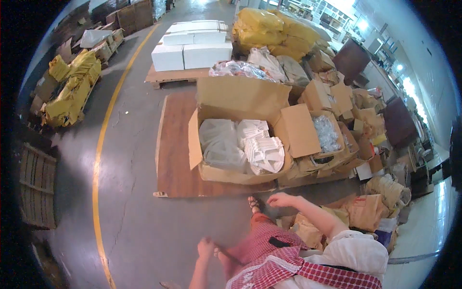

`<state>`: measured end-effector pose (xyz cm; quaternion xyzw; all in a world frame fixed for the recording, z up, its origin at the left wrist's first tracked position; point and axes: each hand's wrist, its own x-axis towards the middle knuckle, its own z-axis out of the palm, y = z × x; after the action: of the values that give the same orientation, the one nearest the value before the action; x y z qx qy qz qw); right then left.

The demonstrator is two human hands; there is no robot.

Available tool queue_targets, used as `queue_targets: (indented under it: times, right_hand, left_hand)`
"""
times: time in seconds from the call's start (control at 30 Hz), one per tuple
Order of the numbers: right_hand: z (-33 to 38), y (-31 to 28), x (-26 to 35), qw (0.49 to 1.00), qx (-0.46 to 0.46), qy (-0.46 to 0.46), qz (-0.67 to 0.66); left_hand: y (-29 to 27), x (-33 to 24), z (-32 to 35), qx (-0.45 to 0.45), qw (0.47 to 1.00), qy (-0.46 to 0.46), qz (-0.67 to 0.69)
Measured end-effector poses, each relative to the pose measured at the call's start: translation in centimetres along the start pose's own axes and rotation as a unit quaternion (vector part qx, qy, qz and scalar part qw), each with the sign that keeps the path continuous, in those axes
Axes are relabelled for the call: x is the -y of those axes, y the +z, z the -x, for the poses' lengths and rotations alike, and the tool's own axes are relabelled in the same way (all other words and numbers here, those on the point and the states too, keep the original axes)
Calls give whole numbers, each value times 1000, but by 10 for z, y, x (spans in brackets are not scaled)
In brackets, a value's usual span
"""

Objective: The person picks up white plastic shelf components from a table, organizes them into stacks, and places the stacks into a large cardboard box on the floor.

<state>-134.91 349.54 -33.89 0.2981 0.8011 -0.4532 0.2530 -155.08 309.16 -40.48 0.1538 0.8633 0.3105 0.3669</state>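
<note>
My left hand (206,247) hangs low at my left side over the grey floor, fingers curled in, with nothing visible in it. My right hand (281,200) is held out in front of my body, fingers loosely bent and apart, holding nothing. It is nearest to a large open cardboard box (231,176), without touching it. Inside the box, stacked white slotted plastic parts (264,153) fill the right part. Translucent plastic-wrapped pieces (221,147) lie on the left. The box stands on a brown wooden board (177,171).
White boxes (207,55) are stacked on a pallet behind. Yellow sacks (274,31) pile up at the back. Cartons and bags (365,212) crowd my right side. At left, a yellow floor line (98,159) runs past wrapped yellow bundles (77,86) and a wooden pallet (37,185).
</note>
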Motion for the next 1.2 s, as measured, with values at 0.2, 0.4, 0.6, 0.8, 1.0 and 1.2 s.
queue_targets:
  times: [0.2, 0.4, 0.6, 0.8, 1.0, 1.2]
  right_hand:
    - [-108, -124, -122, 985, -142, -76, -60]
    - [-255, -229, -155, 956, -204, -107, 180]
    - [-355, -251, -181, 971, -130, -63, 189]
    - [-382, -245, -213, 951, -167, -127, 228]
    - [-381, -245, -217, 977, -134, -159, -46]
    - [-384, -246, -207, 975, -118, -188, -9]
  left_hand:
    - [90, -187, -105, 32, 984, 75, 157]
    - [260, -266, -221, 31, 939, 5, 342]
    - [345, -288, -291, 88, 905, -263, 323]
    - [431, -256, -313, 72, 792, -228, 562]
    - [369, -330, -288, 51, 724, -378, 575]
    - [372, -346, -269, 2, 703, -370, 607]
